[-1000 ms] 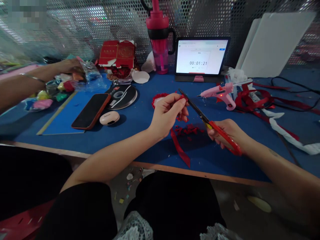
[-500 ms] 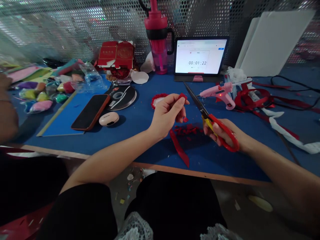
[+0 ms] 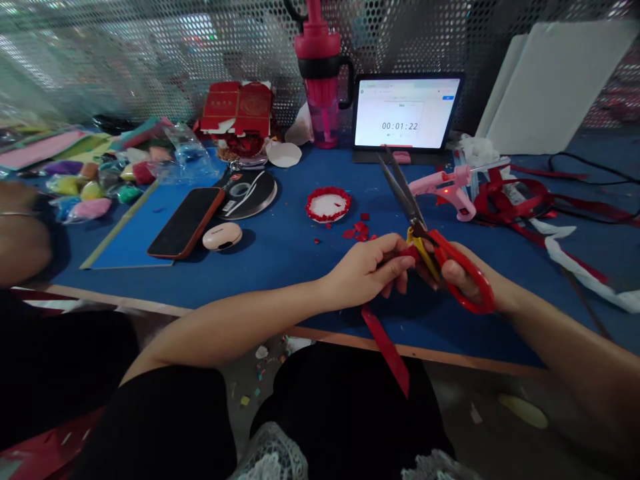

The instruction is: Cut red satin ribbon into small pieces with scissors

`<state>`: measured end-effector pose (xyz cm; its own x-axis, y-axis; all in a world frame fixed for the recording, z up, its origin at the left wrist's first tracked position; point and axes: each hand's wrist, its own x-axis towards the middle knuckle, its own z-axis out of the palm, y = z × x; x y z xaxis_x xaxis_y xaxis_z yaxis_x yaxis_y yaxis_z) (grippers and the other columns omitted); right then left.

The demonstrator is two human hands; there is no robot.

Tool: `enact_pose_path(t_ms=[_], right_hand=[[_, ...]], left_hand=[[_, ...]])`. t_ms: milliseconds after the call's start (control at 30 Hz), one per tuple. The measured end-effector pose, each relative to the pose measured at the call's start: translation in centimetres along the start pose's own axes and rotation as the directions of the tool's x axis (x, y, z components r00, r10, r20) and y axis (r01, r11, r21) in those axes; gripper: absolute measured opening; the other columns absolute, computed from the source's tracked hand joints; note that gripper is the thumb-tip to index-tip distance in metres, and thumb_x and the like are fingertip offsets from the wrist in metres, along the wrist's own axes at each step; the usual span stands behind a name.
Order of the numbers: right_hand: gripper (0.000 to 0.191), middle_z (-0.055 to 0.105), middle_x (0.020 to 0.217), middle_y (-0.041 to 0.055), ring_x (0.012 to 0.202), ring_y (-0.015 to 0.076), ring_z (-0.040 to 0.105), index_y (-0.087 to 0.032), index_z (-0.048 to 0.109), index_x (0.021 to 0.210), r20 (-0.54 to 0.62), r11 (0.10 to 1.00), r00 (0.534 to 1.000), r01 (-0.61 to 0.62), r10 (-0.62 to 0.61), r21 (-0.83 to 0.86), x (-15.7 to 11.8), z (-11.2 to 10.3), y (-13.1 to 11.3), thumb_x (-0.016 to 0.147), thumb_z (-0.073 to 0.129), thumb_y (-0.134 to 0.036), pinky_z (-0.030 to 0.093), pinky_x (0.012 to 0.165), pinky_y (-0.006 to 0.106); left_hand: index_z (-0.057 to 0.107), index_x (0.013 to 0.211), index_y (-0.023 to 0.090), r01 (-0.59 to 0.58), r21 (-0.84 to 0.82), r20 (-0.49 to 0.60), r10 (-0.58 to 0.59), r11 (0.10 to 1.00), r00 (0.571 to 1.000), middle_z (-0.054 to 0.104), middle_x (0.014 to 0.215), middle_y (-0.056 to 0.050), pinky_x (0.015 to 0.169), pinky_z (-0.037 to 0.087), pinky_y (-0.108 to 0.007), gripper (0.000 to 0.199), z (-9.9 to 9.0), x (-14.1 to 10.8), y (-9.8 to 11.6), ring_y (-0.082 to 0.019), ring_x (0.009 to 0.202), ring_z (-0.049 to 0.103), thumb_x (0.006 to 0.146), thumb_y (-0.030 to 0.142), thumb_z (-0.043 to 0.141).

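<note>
Between the thumb and fingers of my left hand (image 3: 370, 270) is a red ribbon (image 3: 386, 347), its slanted tail hanging past the table's front edge. My right hand (image 3: 463, 273) grips scissors (image 3: 417, 223) with red and yellow handles, the blades slightly apart and pointing away from me. The two hands are close together, and my left fingertips hide part of the ribbon near the scissor handles. Beyond them lies a round white disc (image 3: 327, 205) edged with red ribbon pieces. Small red ribbon scraps (image 3: 359, 231) are scattered between the disc and my left hand.
A pink glue gun (image 3: 445, 189) with a lit red light rests beyond the scissors, beside tangled red ribbon (image 3: 515, 197). Leftward are a phone (image 3: 186, 222), an earbud case (image 3: 223, 236) and a ribbon spool (image 3: 250, 193). Another person's hand (image 3: 23, 233) is at far left.
My left hand has moved right and toward me with the ribbon, reaching the scissors. The disc and scraps are now uncovered. The scissor blades have opened a little.
</note>
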<state>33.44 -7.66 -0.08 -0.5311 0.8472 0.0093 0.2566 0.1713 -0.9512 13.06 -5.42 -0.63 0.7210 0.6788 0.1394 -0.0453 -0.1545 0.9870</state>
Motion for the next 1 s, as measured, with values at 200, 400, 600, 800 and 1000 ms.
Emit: enact_pose_path(t_ms=[200,400,600,800,1000], right_hand=[[0.038,0.05,0.07,-0.0022,0.057,0.0085,0.043,-0.018,0.054,0.088,-0.158,0.991,0.981,-0.098,0.111,0.089,0.4,1.2,-0.6,0.069,0.075,-0.044,0.037,0.05,0.021],[0.031,0.043,0.058,-0.0056,0.046,0.0051,0.034,-0.019,0.05,0.077,-0.183,0.974,0.974,-0.096,0.134,0.205,0.6,1.5,-0.1,0.081,0.063,-0.046,0.024,0.04,0.018],[0.033,0.045,0.059,-0.0045,0.05,0.0071,0.04,-0.019,0.05,0.073,-0.257,0.993,0.963,-0.049,0.075,0.106,0.8,1.5,-0.4,0.079,0.065,-0.047,0.029,0.043,0.021],[0.029,0.046,0.062,-0.0041,0.05,0.0061,0.037,-0.018,0.052,0.077,-0.298,0.984,0.948,-0.063,0.111,0.167,0.8,1.2,-0.5,0.084,0.062,-0.045,0.026,0.045,0.023],[0.029,0.046,0.06,-0.0047,0.053,0.0075,0.041,-0.018,0.053,0.076,-0.253,0.995,0.964,-0.065,0.082,0.076,0.8,1.1,-0.4,0.08,0.067,-0.043,0.03,0.047,0.023]], left_hand=[[0.05,0.081,0.016,0.107,-0.028,0.053,-0.105,0.994,0.993,0.059,0.059,0.003,0.042,0.04,-0.013,0.023,0.0,0.0,0.1,-0.004,0.042,0.049,0.086,0.036,0.062],[0.051,0.081,0.016,0.125,-0.007,0.063,-0.125,0.992,0.99,0.059,0.059,0.003,0.043,0.041,-0.013,0.019,0.1,-0.2,0.4,-0.004,0.044,0.05,0.09,0.032,0.056],[0.05,0.083,0.016,0.135,-0.005,0.082,-0.134,0.991,0.988,0.059,0.061,0.003,0.044,0.043,-0.013,0.014,0.0,0.0,0.1,-0.004,0.045,0.052,0.093,0.026,0.05],[0.05,0.083,0.015,0.122,-0.045,0.049,-0.12,0.992,0.992,0.06,0.061,0.002,0.045,0.046,-0.013,0.014,-0.1,0.1,-0.1,-0.004,0.045,0.055,0.093,0.025,0.05],[0.05,0.083,0.015,0.157,-0.075,0.049,-0.154,0.985,0.987,0.062,0.061,0.002,0.043,0.045,-0.012,0.013,-0.2,0.3,-0.2,-0.004,0.044,0.056,0.093,0.024,0.05]])
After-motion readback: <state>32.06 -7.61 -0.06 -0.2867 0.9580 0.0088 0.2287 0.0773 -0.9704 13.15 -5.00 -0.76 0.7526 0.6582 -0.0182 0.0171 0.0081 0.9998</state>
